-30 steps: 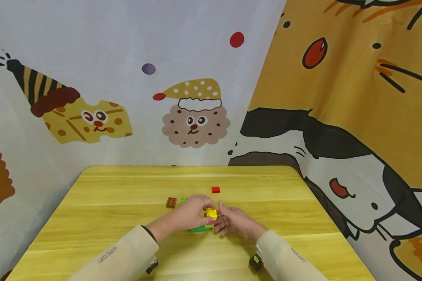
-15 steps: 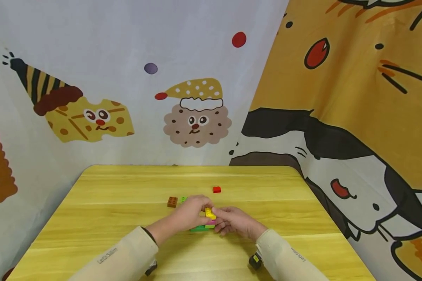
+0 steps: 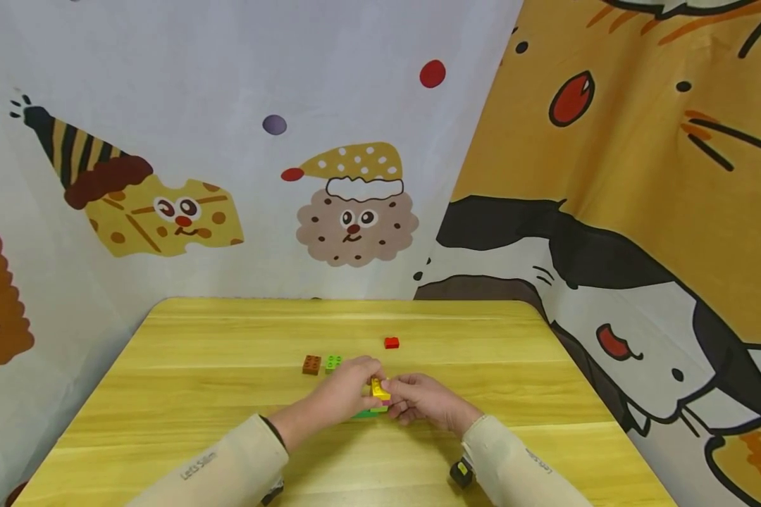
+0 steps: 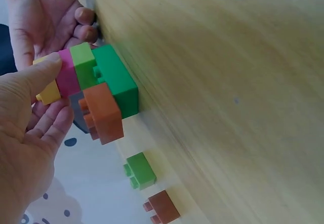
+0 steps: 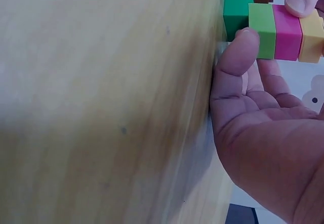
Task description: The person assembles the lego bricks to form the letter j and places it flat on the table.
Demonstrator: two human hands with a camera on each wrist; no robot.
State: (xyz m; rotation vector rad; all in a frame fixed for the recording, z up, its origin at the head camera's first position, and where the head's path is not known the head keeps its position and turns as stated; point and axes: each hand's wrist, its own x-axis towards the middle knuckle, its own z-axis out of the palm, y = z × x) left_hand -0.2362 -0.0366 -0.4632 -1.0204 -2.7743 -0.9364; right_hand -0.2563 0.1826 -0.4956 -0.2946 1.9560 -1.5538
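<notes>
My left hand [image 3: 350, 384] pinches the yellow brick [image 3: 381, 392] at the top of a stack, its thumb reaching onto the pink brick [image 4: 68, 73]. Under the pink one sits a light green brick [image 5: 262, 31], fixed to a larger green brick [image 4: 119, 82] on the table. An orange-brown brick [image 4: 104, 113] also stands on that green base; in the head view the left hand hides it. From the other side, my right hand [image 3: 430, 400] holds the yellow brick with its thumb against it, while curled fingers lie beside the stack. Its index fingertip is hidden.
Beyond the left hand lie a loose brown brick [image 3: 311, 364] and a loose light green brick [image 3: 333, 363] side by side. A small red brick [image 3: 391, 343] is farther back on the wooden table [image 3: 228, 338]. A printed curtain [image 3: 196, 84] hangs behind.
The right thumb has come down from a raised position onto the yellow brick. My left hand has shifted slightly, uncovering more of the loose light green brick and covering more of the green base.
</notes>
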